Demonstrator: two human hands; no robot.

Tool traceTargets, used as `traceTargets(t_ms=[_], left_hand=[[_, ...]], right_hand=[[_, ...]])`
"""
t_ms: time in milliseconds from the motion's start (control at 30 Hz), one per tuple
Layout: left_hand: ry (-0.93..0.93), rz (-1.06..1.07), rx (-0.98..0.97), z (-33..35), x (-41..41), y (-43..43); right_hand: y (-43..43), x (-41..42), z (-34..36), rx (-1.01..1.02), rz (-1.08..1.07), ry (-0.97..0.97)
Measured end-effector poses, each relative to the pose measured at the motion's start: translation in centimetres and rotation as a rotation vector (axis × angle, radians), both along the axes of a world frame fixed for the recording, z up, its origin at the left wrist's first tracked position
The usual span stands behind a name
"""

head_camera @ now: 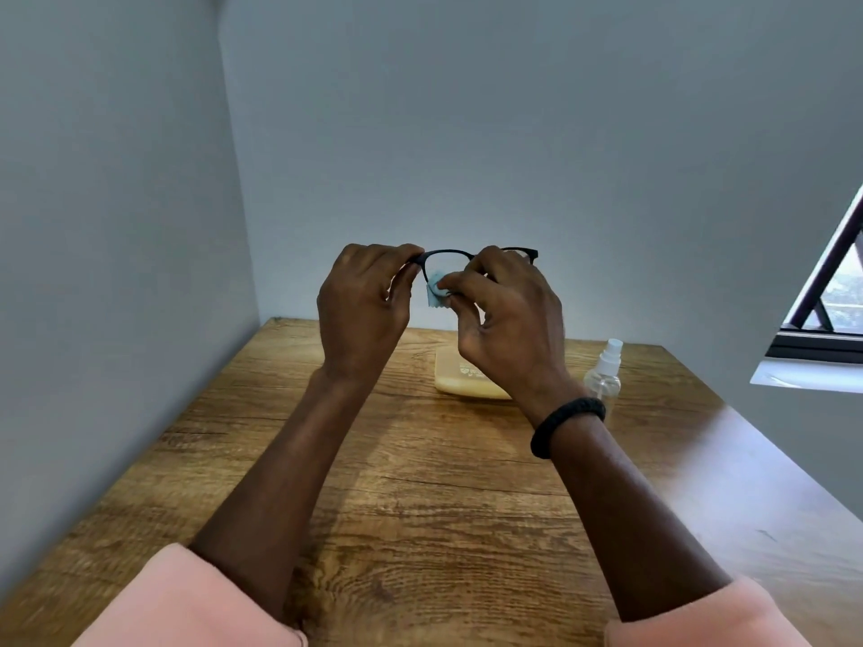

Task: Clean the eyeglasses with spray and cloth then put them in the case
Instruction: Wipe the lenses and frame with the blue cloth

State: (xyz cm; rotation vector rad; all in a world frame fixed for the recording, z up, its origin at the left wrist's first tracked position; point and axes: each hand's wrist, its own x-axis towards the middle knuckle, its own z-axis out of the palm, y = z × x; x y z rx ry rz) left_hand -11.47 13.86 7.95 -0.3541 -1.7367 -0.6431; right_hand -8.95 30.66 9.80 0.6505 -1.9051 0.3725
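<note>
Black eyeglasses [448, 252] pinched by left grip [364, 301]; right grip [509, 315] pinches zigzag-edged blue cloth [433, 291] onto them.

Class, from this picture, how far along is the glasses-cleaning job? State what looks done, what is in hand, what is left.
Done: spraying probably, since the spray bottle stands on the table. In hand: the left hand holds the eyeglasses aloft while the right hand pinches the blue cloth on a lens. Left: putting them into the yellow case on the table.
</note>
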Motion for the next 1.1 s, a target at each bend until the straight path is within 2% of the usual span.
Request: traceTargets(t_ms=[233, 567, 800, 967, 1100], left_hand=[[0.030, -0.003, 0.017, 0.2, -0.1, -0.3], [0.096, -0.042, -0.057, 0.7, 1.0, 0.7], [0.096, -0.049, -0.082, 0.5, 1.4, 1.2], [0.101, -0.032, -0.045, 0.8, 1.5, 0.9], [0.109, -0.015, -0.020, 1.1, 1.2, 0.4]], right_hand=[[0.5, -0.2, 0.3, -0.122, -0.068, 0.003], [0.6, 0.1, 0.4, -0.230, -0.067, 0.131], [-0.5, 0.8, 0.0, -0.140, 0.001, 0.134], [-1.2, 1.2, -0.2, -0.056, -0.027, 0.086], [-0.9, 1.0, -0.3, -0.063, -0.022, 0.072]])
